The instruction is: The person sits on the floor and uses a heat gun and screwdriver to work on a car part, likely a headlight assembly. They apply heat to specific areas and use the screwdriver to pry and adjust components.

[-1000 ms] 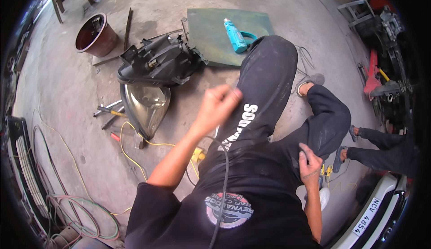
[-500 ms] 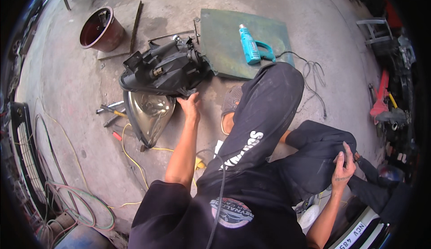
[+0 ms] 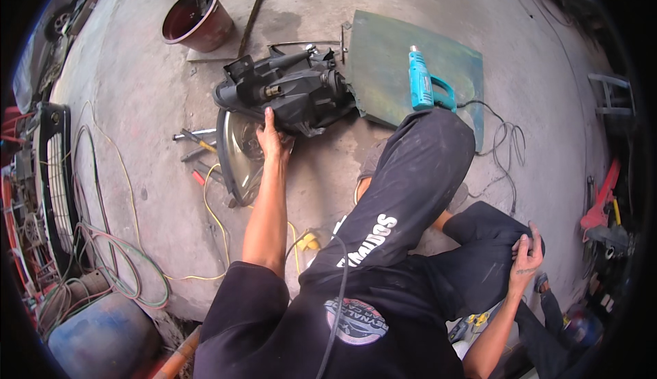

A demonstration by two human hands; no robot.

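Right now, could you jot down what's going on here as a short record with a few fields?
Setting: concrete floor of a workshop
Left hand: reaching forward, resting on the black headlight housing, at the edge of the clear headlight lens
Right hand: resting on the person's own knee, holding nothing
Nearby tools: hand tools left of the lens
Also there: teal heat gun lying on a green panel; dark red bucket; yellow cable
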